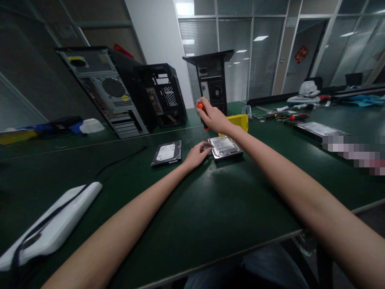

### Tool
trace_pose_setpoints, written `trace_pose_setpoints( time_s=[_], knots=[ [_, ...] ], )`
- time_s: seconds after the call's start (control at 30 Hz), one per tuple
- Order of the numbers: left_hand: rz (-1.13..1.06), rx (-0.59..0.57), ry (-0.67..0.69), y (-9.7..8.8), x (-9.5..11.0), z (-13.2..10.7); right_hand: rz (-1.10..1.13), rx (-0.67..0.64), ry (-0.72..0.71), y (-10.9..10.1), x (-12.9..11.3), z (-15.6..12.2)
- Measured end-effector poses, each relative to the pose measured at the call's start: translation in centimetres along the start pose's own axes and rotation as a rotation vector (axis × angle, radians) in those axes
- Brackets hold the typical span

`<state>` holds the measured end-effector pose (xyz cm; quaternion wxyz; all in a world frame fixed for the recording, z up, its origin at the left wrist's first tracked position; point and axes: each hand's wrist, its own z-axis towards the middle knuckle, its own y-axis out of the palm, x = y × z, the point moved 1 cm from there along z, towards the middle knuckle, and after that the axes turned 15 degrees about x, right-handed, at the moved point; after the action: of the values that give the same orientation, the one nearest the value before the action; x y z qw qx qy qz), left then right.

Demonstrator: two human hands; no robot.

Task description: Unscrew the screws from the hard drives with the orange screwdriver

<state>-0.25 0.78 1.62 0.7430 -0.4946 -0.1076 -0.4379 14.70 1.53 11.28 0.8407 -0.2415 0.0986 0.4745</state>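
My right hand (212, 116) is wrapped round the handle of an orange-and-black screwdriver (205, 125), held upright with its shaft pointing down at the left edge of a hard drive (225, 147). Close to that same edge, my left hand (197, 154) has its fingers pinched together near the screwdriver's tip. Whether something small sits between those fingers is hidden. The drive lies flat on the green table, label side up. A second hard drive (167, 153) rests to the left of my left hand. Behind my right wrist stands a yellow case (240, 121), partly covered.
Computer cases (120, 92), (164, 96) stand at the back left, with another case (212, 80) behind my right hand. More screwdrivers (297, 117) and a hard drive (320, 130) lie to the right. A white device (66, 216) with a black cord is at the front left.
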Motion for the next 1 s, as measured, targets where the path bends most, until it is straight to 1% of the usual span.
trace_pose_setpoints(
  time_s=[0.2,0.57,1.0],
  knots=[
    [0.018,0.017,0.01,0.0,-0.05,0.03,-0.004,0.014,-0.003,0.05,-0.02,0.01],
    [0.019,0.011,-0.024,-0.05,0.17,-0.11,0.008,0.029,-0.016,0.09,0.53,0.26],
    [0.005,0.015,-0.016,-0.17,0.47,-0.19,0.012,0.01,0.014,-0.22,0.34,0.26]
  ],
)
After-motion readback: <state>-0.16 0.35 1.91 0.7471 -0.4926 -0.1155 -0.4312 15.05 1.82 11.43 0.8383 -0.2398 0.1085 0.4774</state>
